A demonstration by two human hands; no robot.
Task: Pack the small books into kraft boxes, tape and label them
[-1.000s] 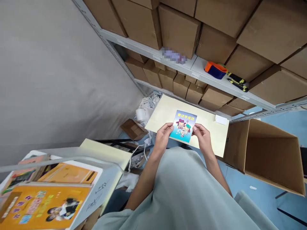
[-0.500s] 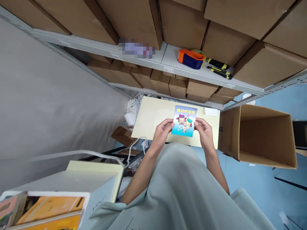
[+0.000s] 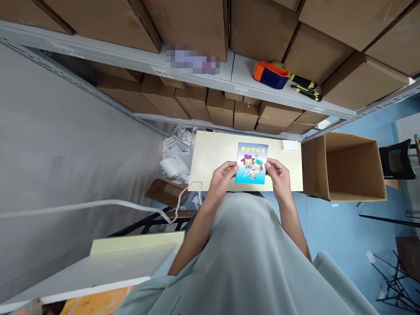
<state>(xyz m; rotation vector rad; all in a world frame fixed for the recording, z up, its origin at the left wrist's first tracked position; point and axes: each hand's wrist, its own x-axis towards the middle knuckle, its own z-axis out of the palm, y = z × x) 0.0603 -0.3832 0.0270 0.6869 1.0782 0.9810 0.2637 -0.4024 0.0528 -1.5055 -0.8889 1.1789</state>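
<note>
A small blue booklet (image 3: 252, 163) with yellow characters and cartoon figures on its cover is held up in front of me, over a pale yellow table (image 3: 213, 153). My left hand (image 3: 224, 176) pinches its left edge between thumb and fingers. On the opposite side, my right hand (image 3: 277, 173) grips the right edge the same way. The cover faces me and stands nearly straight. Beyond my right hand, a small white box (image 3: 290, 145) lies at the table's far right corner.
Shelves with cardboard boxes (image 3: 193, 104) rise behind the table. An orange and blue tape dispenser (image 3: 271, 75) and black-yellow utility knives (image 3: 306, 92) sit on one shelf. A large open carton (image 3: 356, 168) stands at right. A white cable (image 3: 124, 202) crosses at left, above a white bin (image 3: 108, 267).
My view has shifted a little, so the shelf, carton and white bin appear displaced. Both hands keep hold of the booklet, which stays almost in the same place.
</note>
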